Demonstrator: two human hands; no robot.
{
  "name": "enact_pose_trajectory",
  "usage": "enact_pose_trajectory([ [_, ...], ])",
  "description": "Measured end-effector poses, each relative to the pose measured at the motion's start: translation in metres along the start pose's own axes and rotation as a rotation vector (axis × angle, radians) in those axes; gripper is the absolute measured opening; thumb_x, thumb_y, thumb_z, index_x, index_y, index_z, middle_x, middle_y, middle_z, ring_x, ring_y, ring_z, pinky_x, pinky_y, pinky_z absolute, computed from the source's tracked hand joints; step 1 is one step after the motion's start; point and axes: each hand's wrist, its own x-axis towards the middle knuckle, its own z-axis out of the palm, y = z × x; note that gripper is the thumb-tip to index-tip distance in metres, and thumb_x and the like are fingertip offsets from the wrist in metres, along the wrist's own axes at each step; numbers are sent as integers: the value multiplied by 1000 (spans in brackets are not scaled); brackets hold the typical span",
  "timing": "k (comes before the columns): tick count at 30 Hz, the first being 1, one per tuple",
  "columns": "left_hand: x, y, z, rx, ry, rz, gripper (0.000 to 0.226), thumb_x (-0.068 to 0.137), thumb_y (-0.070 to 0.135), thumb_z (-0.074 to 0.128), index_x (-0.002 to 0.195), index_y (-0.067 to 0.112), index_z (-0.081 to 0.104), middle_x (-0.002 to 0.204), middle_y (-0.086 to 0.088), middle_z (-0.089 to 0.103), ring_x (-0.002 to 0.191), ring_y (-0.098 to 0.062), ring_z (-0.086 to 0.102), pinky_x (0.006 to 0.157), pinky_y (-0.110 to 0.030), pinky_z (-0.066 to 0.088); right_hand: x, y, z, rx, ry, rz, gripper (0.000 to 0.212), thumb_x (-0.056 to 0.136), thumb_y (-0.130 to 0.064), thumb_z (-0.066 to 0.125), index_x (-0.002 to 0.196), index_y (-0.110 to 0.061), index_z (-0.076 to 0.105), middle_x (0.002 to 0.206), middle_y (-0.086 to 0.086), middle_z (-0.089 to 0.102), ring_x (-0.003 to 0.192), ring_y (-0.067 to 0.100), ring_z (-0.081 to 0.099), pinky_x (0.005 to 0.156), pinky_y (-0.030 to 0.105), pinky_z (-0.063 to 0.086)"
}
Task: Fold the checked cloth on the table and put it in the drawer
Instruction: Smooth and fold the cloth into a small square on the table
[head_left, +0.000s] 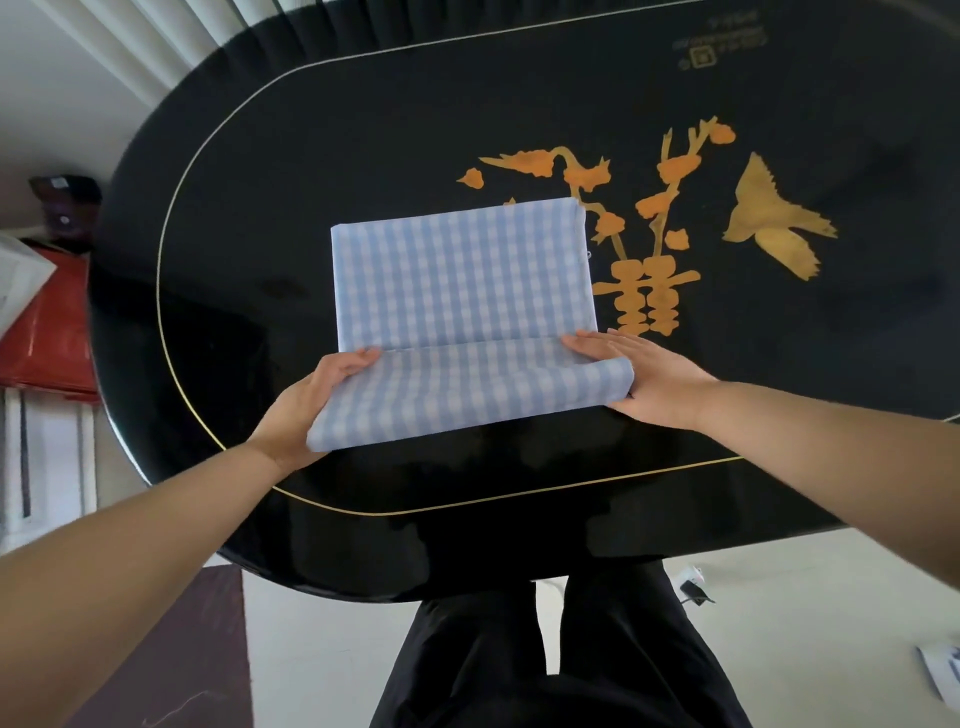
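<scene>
Folding is under way: the left hand and right hand are each pinching an end of the checked cloth on the black table, turning its near edge over, and the flap between them probably needs carrying forward evenly.

Both bare forearms are reaching forward, converging. The left hand is gripping the left end of the folded-over flap of blue-and-white checked cloth, thumb on top. The right hand is clasping the right end, fingers lying flat.
</scene>
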Motion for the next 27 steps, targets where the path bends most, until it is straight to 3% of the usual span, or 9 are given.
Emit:
enact_pose_trajectory([
  [3,-1,23,10,-212,226,-164,40,88,18,66,121,32,50,108,31,57,101,-3,58,89,-22,49,-2,-13,14,215,176,72,54,94,-14,55,143,-29,39,147,-5,41,140,16,30,115,26,19],
  [6,0,54,15,-311,414,-384,7,94,31,55,97,26,51,91,19,59,86,-6,60,71,-27,47,-10,-33,21,430,298,262,30,98,-19,47,126,-13,54,110,-4,57,109,19,54,94,26,41],
  [9,-16,69,26,-117,478,-486,21,99,26,44,99,7,54,88,-7,62,88,-33,63,68,-36,45,-27,-41,32,378,383,274,23,98,-26,46,111,-13,60,98,-1,63,95,22,61,84,32,49],
  [11,-32,72,33,19,450,-459,27,100,27,42,105,1,50,93,-17,63,89,-40,61,66,-36,40,-41,-42,43,395,409,314,23,98,-28,45,112,-15,57,91,-2,63,89,23,63,77,33,52],
  [17,-24,74,35,90,368,-487,36,100,46,27,95,12,38,78,-7,59,73,-32,61,61,-41,51,-44,-53,48,302,319,545,47,98,-48,31,135,-20,30,86,1,58,74,16,60,65,33,55],
  [21,-8,74,31,98,316,-559,46,100,50,21,99,11,44,81,-8,60,73,-29,60,63,-42,53,-29,-61,38,221,322,696,41,100,-45,24,125,-15,34,77,1,53,67,15,59,51,27,50],
  [23,-2,74,27,147,261,-584,49,100,52,19,102,10,46,83,-7,59,74,-27,59,63,-39,50,-27,-66,30,308,300,775,37,99,-40,36,125,-15,35,80,0,49,65,12,56,49,24,47],
  [25,6,74,21,177,174,-616,54,98,55,17,105,12,49,86,-5,59,78,-27,60,67,-38,51,-24,-63,26,364,258,783,42,93,-33,52,125,-12,37,84,1,43,70,13,54,54,25,48],
  [27,13,72,12,169,79,-659,58,96,60,18,106,15,53,90,-4,61,79,-27,64,73,-38,54,-24,-66,17,331,239,796,35,95,-38,42,114,-10,49,79,1,47,74,19,56,60,29,47],
])
